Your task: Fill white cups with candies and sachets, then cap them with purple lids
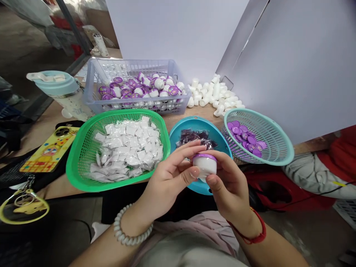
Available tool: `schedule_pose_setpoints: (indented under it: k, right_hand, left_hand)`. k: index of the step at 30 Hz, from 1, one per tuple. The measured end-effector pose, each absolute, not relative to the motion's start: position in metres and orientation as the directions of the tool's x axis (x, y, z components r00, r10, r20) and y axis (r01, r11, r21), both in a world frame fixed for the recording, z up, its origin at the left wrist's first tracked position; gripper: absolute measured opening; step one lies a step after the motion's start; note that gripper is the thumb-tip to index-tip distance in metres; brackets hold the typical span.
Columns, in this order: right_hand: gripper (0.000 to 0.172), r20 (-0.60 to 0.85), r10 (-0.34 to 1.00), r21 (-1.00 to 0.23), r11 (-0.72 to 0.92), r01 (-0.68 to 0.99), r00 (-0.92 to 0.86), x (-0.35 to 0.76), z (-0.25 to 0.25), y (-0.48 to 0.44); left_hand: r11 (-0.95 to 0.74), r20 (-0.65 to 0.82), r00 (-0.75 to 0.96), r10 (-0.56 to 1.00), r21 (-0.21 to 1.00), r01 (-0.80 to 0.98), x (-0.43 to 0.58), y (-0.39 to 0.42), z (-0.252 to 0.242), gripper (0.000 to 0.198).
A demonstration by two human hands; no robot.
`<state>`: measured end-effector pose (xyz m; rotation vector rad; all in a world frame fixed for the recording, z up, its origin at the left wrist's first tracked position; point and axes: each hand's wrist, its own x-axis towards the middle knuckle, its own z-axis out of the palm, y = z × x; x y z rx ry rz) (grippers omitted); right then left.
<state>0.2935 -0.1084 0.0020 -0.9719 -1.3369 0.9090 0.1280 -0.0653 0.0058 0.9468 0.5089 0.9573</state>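
Both my left hand (169, 174) and my right hand (229, 181) hold a small white plastic cup with a purple lid (204, 165) above a teal bowl (183, 126). Dark purple sachets (191, 138) lie in that bowl. To the left, a green plastic basket (116, 114) holds many white sachets (125, 148). To the right, a teal-rimmed strainer basket (278, 137) holds purple lids (243, 135). Behind them, a grey-blue plastic crate (133, 66) holds lidded white cups (158, 83). Loose white cups (214, 94) lie in a heap on the table.
A phone in a yellow case (48, 149) lies left of the green basket, and a teal-capped bottle (63, 92) stands behind it. A keyring (23, 205) hangs at the left. White boards (289, 55) stand behind the table, and a red stool (289, 189) is at the right.
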Motion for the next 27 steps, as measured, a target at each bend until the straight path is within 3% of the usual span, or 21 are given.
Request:
schedule_pose_setpoints:
  k: [4,9,17,23,27]
  right_hand:
    - [0.027,0.289,0.953,-0.949,0.298,-0.103,0.095,0.283,0.0,-0.111]
    - [0.028,0.246,0.968,-0.938,0.249,-0.24,0.042,0.277,-0.003,-0.111]
    - [0.033,0.205,0.978,-0.933,0.182,-0.311,-0.042,0.275,0.0,-0.115]
    - [0.034,0.121,0.992,-0.905,0.096,-0.415,-0.032,0.267,0.0,-0.108]
    - [0.024,-0.024,0.986,-0.796,-0.118,-0.594,-0.164,0.264,0.009,-0.086]
  left_hand:
    - [0.248,0.025,0.445,0.895,0.801,-0.545,0.135,-0.069,0.003,0.028]
    - [0.246,0.006,0.388,0.921,0.765,-0.595,0.135,-0.072,-0.001,0.029]
    - [0.1,0.122,0.275,0.954,0.734,-0.672,0.136,-0.07,-0.005,0.03]
    - [-0.067,0.159,0.135,0.978,0.853,-0.518,0.133,-0.076,-0.005,0.025]
    - [-0.052,0.091,0.11,0.99,0.949,-0.311,0.12,-0.069,0.0,0.036]
